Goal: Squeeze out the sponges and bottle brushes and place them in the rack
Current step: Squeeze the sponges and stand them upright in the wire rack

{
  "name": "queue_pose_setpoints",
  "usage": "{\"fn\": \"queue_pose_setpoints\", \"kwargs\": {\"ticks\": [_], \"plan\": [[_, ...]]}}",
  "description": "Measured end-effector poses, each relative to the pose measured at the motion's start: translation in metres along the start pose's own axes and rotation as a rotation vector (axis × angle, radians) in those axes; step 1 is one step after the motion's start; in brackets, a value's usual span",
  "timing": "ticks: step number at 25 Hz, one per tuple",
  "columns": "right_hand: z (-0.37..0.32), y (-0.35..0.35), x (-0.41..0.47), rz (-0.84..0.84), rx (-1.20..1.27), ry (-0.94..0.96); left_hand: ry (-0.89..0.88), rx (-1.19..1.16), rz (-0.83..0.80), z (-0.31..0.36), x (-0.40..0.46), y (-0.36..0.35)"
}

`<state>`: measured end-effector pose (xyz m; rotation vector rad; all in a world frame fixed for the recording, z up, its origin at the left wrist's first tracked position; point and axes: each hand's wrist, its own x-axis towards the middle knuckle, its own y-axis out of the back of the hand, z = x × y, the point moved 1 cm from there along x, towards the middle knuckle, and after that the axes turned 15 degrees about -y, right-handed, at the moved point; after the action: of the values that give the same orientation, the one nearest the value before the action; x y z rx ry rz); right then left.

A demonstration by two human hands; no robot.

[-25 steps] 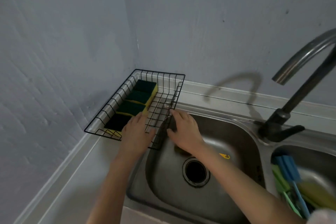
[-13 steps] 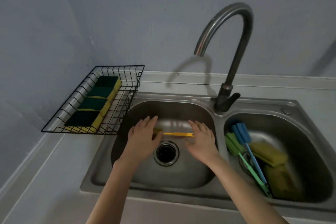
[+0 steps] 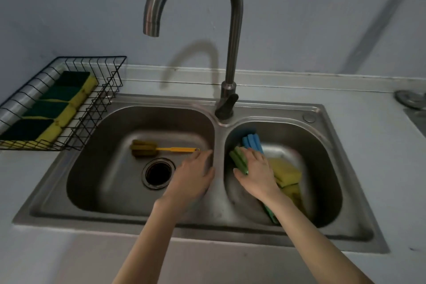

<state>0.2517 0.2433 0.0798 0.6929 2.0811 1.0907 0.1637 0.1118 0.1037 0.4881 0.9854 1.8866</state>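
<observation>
A black wire rack [image 3: 101,108] at the left holds several green-and-yellow sponges [image 3: 57,110] in a row. A yellow bottle brush [image 3: 161,149] lies in the left basin above the drain. The right basin holds a green bottle brush [image 3: 238,160], a blue bottle brush [image 3: 252,143] and yellow sponges [image 3: 287,172]. My right hand [image 3: 255,173] reaches into the right basin with its fingers spread over the green brush head, touching it. My left hand [image 3: 193,177] hovers open over the divider between the basins, fingertips near the yellow brush's handle end.
A tall curved steel faucet [image 3: 230,53] rises behind the divider of the double sink [image 3: 46,203]. The left basin's drain [image 3: 158,173] is uncovered. A grey wall stands close behind and to the left. A metal fitting [image 3: 410,99] sits on the counter at far right.
Both hands have moved from the rack to the right, across the left basin. The right hand now reaches into the right basin. The view has swung right too.
</observation>
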Motion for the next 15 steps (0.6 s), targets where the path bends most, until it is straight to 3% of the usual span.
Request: {"fn": "queue_pose_setpoints", "kwargs": {"ticks": [8,15], "plan": [[0.099,0.027,0.042,-0.129,-0.066,-0.012,0.153,-0.13,-0.053,0.069,0.039,-0.096],[0.151,0.026,0.069,-0.295,-0.062,-0.208,0.306,-0.189,-0.408,0.093,0.074,-0.17]]}}
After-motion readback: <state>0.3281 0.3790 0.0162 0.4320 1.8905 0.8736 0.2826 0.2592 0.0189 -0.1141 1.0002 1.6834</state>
